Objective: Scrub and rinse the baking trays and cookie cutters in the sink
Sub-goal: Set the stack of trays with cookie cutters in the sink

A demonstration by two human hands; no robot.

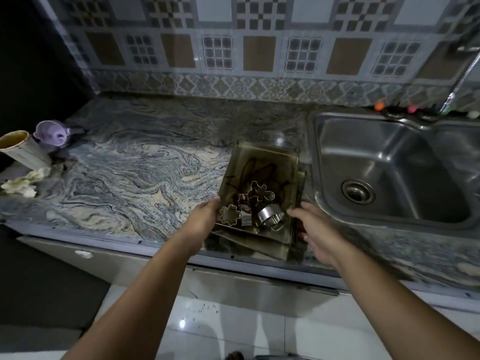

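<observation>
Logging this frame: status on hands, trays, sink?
Left hand grips trays' left edge; right hand on right edge, grip unclear. Cutters inside top tray, on counter. Sink empty, path clear.
</observation>
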